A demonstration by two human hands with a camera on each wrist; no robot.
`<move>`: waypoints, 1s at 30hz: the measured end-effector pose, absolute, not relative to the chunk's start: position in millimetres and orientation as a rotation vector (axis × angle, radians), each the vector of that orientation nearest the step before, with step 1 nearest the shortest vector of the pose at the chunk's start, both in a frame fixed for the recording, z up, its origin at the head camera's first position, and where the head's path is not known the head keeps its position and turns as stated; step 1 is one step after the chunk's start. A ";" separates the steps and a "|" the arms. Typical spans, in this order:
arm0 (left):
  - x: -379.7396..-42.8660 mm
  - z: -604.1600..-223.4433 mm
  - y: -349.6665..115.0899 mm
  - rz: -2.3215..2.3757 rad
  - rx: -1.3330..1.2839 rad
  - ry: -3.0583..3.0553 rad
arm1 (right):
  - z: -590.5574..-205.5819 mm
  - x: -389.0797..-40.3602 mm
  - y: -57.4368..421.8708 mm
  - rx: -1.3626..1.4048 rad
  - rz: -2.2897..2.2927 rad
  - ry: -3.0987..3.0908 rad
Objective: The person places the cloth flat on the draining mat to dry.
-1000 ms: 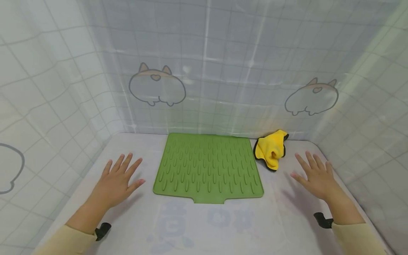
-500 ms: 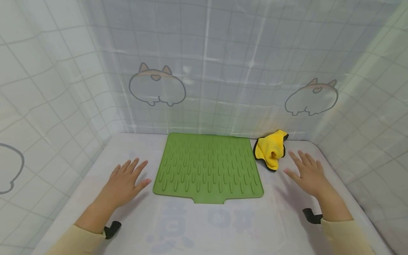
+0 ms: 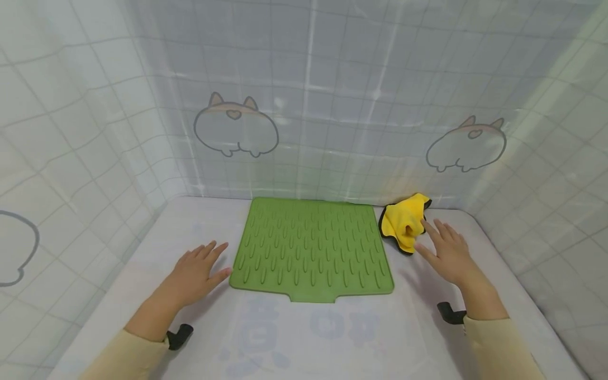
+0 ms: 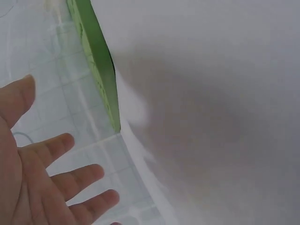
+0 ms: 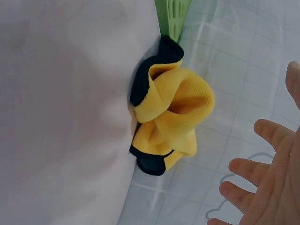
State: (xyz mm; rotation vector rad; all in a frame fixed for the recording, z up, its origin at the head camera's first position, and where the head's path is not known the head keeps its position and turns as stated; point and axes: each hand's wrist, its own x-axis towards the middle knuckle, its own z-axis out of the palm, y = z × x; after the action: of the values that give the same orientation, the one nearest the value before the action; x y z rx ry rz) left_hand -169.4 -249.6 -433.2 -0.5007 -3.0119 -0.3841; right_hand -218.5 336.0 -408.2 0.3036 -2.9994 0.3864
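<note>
A green ridged mat [image 3: 311, 248] with a short tab on its near edge lies flat on the white surface. Beside its right edge sits a crumpled yellow cloth [image 3: 402, 220] with black trim; its folds show closely in the right wrist view [image 5: 183, 101]. My left hand [image 3: 195, 274] hovers off the mat's left side, fingers spread, holding nothing. Just right of the cloth, my right hand [image 3: 448, 254] is in the air with spread fingers and nothing in them. In the head view its fingertips overlap the cloth's edge, but the right wrist view shows a gap between them.
A pale grid-patterned curtain [image 3: 328, 132] with cartoon animal prints encloses the back and both sides. The white table cover [image 3: 304, 343] carries faint blue printing. A black piece [image 3: 180, 336] sticks out at the left wrist, and a similar black piece [image 3: 451, 313] at the right.
Both hands have moved inward: the left one rightward toward the mat, the right one leftward and slightly farther forward toward the cloth. Mat and cloth stay where they were.
</note>
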 end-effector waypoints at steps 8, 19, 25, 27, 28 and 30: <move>-172.8 -433.8 -240.5 -0.468 -0.478 -3.102 | -412.0 -222.0 328.6 0.293 0.449 -2.976; -177.7 -430.4 -232.2 -0.478 -0.447 -3.231 | -416.8 -228.2 324.1 0.241 0.590 -2.939; -180.3 -430.2 -231.1 -0.488 -0.422 -3.284 | -416.2 -236.8 320.6 0.238 0.709 -2.972; -181.4 -431.3 -231.9 -0.495 -0.422 -3.291 | -416.1 -239.6 318.9 0.235 0.738 -2.976; -182.0 -432.0 -232.4 -0.502 -0.419 -3.294 | -416.3 -241.0 317.9 0.236 0.747 -2.978; -183.1 -433.5 -233.5 -0.517 -0.420 -3.301 | -417.0 -243.9 316.1 0.235 0.753 -2.979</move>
State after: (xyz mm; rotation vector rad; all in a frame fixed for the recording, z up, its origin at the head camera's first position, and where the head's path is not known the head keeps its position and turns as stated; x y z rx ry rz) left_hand -183.1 -233.5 -433.5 -0.4202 -3.3011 -0.5169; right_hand -243.9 316.1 -417.0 0.2353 -2.9792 0.7525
